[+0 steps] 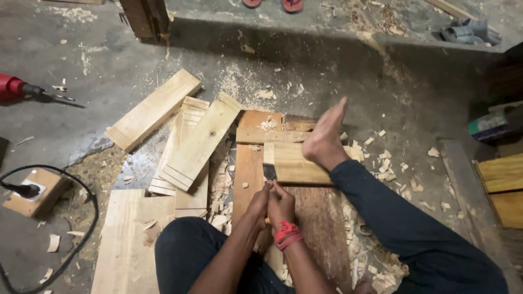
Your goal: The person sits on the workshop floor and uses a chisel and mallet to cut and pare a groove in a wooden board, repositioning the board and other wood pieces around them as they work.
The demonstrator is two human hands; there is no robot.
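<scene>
Clenched together, left hand (258, 202) and right hand (281, 205), one against the other around the handle of a chisel (269, 172), its flat dark blade pointing away and set against the near end of a pale wooden block (294, 162). Wrapped at the right wrist, a red thread band (287, 233). Pinned under a bare foot (326, 137), that block, smooth-planed and straight-grained, resting across a darker reddish board (249, 174) on the floor.

At the far left, lying on rough grey concrete (98, 65): a red power drill (16, 87) with its bit pointing right. Below it, a small square wooden box carrying a socket (34, 190), with a black plug pushed in and a black cable (90, 218) looping round it. Next, a wide pale plank (122, 239), flat beside the left knee. Above it, a stack of short light planks (190, 141), fanned at angles, some marked with parallel saw cuts at their ends. Between those and the reddish board, scattered curly shavings and chips (220, 209).

Right of the foot, more pale angular chips (387, 163), strewn thickly along a dark-trousered leg (414, 228). At the far right edge, yellowish boards (504, 174), stacked flat. Along the top, a raised concrete ledge with red sandals (272, 4) and sawdust.
</scene>
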